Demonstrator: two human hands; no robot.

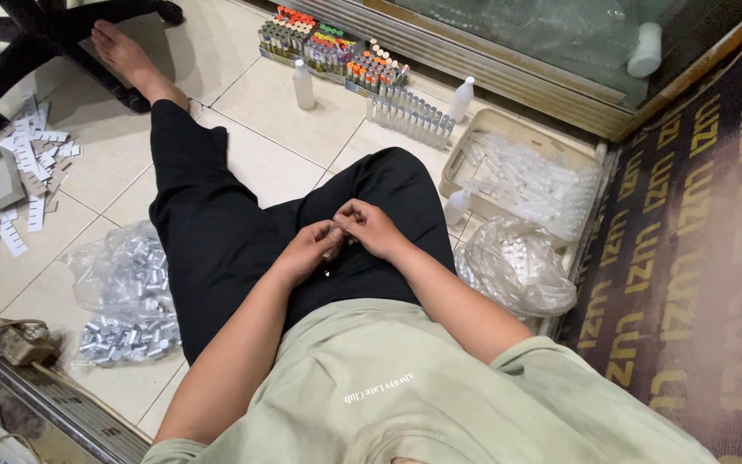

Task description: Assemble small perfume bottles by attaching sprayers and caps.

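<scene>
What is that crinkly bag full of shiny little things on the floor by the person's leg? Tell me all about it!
The clear plastic bag lies on the pale tiled floor, beside the person's outstretched leg in black trousers. It is wrinkled, slumped and open, stuffed with many small silvery caps that look like metal. Some caps sit heaped at its near end. Neither hand touches it.

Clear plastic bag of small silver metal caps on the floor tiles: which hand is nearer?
Left. The left hand is over the lap on the side of the clear plastic bag of silver caps; the right hand meets it fingertip to fingertip, farther from the bag.
</scene>
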